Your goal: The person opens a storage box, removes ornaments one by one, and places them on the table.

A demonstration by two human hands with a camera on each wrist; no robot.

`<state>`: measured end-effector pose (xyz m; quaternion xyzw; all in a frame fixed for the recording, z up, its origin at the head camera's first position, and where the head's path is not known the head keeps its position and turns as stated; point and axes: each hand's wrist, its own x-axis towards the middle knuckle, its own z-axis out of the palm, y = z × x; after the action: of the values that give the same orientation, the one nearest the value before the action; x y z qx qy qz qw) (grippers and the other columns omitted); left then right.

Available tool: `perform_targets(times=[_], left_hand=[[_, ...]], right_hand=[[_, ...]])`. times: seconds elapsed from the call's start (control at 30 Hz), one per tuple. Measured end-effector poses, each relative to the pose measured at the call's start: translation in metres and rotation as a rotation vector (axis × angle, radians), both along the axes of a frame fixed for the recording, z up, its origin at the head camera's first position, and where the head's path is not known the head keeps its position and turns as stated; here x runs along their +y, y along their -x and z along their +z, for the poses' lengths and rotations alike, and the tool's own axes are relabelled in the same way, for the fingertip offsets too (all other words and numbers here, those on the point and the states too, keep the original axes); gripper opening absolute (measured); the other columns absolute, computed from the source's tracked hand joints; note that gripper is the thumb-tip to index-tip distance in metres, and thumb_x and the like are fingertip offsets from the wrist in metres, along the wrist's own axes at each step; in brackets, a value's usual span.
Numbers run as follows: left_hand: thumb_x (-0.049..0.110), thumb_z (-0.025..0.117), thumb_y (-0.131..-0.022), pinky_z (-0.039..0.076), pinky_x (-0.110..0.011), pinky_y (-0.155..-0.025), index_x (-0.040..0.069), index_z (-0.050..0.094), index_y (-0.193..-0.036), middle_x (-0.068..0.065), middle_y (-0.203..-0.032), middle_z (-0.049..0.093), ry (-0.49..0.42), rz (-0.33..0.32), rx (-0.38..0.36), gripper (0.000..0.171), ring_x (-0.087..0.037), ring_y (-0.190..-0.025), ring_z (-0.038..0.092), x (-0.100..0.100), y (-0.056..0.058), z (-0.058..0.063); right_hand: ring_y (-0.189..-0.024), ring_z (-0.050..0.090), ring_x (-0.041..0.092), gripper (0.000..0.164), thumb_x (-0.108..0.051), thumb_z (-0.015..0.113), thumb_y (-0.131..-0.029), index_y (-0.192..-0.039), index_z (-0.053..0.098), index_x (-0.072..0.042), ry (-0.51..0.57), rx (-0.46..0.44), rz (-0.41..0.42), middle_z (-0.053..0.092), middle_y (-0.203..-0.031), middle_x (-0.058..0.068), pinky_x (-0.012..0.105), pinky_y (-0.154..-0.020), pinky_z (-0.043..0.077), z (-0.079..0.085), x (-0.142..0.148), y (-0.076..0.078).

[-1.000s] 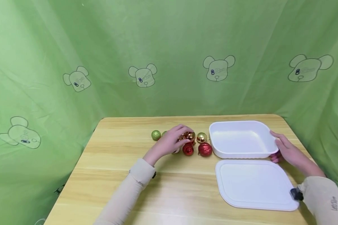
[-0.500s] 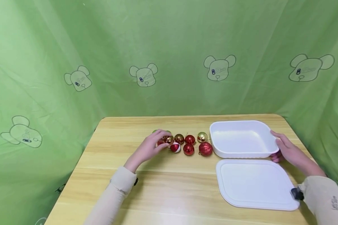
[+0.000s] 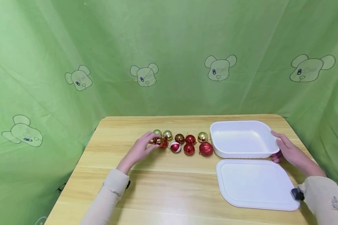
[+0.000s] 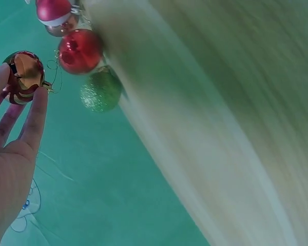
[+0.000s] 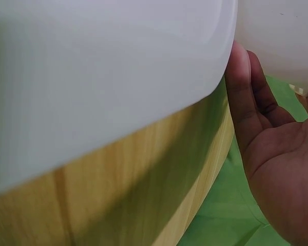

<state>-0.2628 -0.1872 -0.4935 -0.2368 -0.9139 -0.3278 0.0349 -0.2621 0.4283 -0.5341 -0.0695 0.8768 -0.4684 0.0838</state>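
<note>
My left hand (image 3: pixel 138 150) pinches a shiny copper-and-red Christmas bauble (image 4: pixel 25 77) by its fingertips, at the left end of a bauble cluster. Close by lie a green glitter bauble (image 4: pixel 101 91) and a glossy red bauble (image 4: pixel 80 51). The red-and-white bauble (image 3: pixel 175 147) sits just right of them. On the right, my right hand (image 3: pixel 294 156) grips the right end of a white open box (image 3: pixel 240 155), thumb at the rim and other fingers lower at the corner. The box's visible inside holds nothing.
Toward the box lie a dark gold bauble (image 3: pixel 179 138), a gold bauble (image 3: pixel 202 137) and a large red glitter bauble (image 3: pixel 206 149). A white lid (image 3: pixel 256 184) lies flat in front of the box. Green curtain (image 3: pixel 169 37) surrounds the wooden table (image 3: pixel 169 193).
My left hand has moved left across the cluster with the copper bauble, uncovering the baubles in the middle. The right hand, the box and the lid stay in place.
</note>
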Motion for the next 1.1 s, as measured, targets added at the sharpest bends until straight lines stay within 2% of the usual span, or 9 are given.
perform_targets(times=[0.2, 0.57, 1.1], left_hand=[[0.022, 0.071, -0.099, 0.047, -0.046, -0.116, 0.014, 0.06, -0.141, -0.002, -0.137, 0.063, 0.015, 0.018, -0.012, 0.044, -0.024, -0.131, 0.06, -0.007, 0.002, -0.007], [0.019, 0.073, -0.096, 0.048, -0.047, -0.115, 0.014, 0.061, -0.139, -0.004, -0.137, 0.063, 0.032, 0.047, -0.04, 0.045, -0.026, -0.13, 0.06, -0.013, 0.006, -0.015], [0.014, 0.074, -0.095, 0.053, -0.048, -0.109, 0.013, 0.063, -0.136, -0.006, -0.133, 0.064, 0.072, 0.044, -0.076, 0.042, -0.03, -0.124, 0.064, -0.02, 0.01, -0.023]], right_hand=[[-0.066, 0.068, 0.023, 0.056, -0.031, 0.018, -0.115, -0.167, -0.002, -0.027, 0.002, 0.002, 0.001, 0.066, -0.082, 0.021, 0.035, -0.062, 0.062, -0.001, 0.001, 0.0], [-0.066, 0.068, 0.023, 0.055, -0.027, 0.018, -0.115, -0.167, -0.001, -0.024, -0.012, 0.014, -0.005, 0.066, -0.082, 0.021, 0.034, -0.061, 0.062, 0.0, -0.001, 0.0], [-0.064, 0.068, 0.023, 0.055, -0.027, 0.018, -0.115, -0.167, 0.001, -0.03, 0.02, 0.02, 0.006, 0.066, -0.081, 0.02, 0.035, -0.06, 0.062, -0.002, 0.001, 0.002]])
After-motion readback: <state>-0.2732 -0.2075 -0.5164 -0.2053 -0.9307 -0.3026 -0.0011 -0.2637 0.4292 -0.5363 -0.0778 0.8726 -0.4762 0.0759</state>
